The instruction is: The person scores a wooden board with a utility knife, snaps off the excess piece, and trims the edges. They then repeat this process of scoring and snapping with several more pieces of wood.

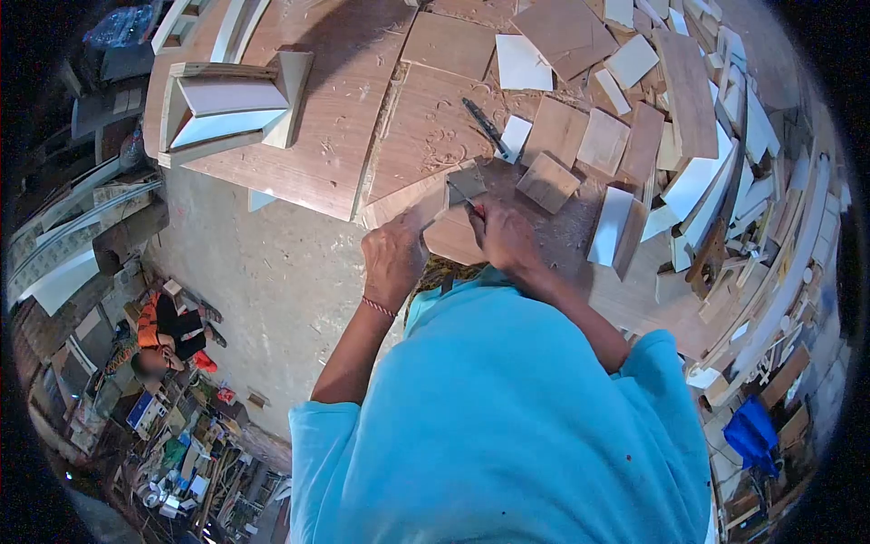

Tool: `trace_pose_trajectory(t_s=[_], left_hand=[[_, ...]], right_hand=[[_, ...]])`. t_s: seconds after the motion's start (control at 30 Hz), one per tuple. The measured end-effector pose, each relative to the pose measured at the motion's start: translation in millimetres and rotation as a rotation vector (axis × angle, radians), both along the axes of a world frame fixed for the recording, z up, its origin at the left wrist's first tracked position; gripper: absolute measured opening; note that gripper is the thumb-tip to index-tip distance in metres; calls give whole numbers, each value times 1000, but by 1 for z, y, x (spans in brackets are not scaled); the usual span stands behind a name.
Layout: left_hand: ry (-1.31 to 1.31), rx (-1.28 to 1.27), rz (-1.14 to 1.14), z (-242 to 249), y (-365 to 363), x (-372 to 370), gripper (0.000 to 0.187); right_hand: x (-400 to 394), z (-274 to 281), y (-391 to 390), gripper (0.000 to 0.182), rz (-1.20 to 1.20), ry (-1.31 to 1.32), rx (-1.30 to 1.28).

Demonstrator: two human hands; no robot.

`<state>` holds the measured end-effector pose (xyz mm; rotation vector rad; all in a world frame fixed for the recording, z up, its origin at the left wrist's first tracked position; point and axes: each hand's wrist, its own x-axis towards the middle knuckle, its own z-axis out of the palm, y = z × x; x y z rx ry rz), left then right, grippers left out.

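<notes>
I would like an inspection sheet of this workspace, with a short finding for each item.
Surface: wooden bench, scattered with shavings.
Job's things: wooden board; slim tool, its tip at the board.
Clutter: loose wood offcuts heaped at right; a dark pen-like tool.
Grip: left hand on the board; right hand holds the slim tool.
Cables: nothing seen clearly.
Surroundings: concrete floor; another person at left, beside piled goods.
</notes>
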<state>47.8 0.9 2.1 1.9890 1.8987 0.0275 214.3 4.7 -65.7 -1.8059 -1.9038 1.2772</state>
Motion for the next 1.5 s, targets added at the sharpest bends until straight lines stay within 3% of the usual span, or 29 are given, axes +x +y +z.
trace_pose_trajectory(t_s=[0.1, 0.3, 0.43, 0.73, 1.0, 1.33, 1.4, 1.5], left_hand=[[-6, -5, -1, 0, 0, 1, 27], [-20, -3, -6, 1, 3, 0, 26], [-14, -4, 2, 1, 1, 1, 25], [-11, 30, -15, 2, 2, 1, 18], [-49, 64, -13, 0, -1, 1, 13], [-22, 57, -29, 0, 1, -1, 13], [-22, 44, -41, 0, -1, 2, 12], [-45, 102, -30, 0, -3, 3, 8]], right_hand=[[1, 14, 0, 24, 62, -113, -62], [-2, 11, 6, 24, 46, -23, 51], [-5, 8, 9, 24, 86, -69, -19], [-6, -7, 4, 22, 55, -23, 177], [-10, -8, 12, 24, 81, -192, -49], [-10, -2, 1, 27, -12, -127, -9], [-8, 1, 5, 26, -6, -110, -163], [-9, -1, 7, 24, 19, -188, -39]])
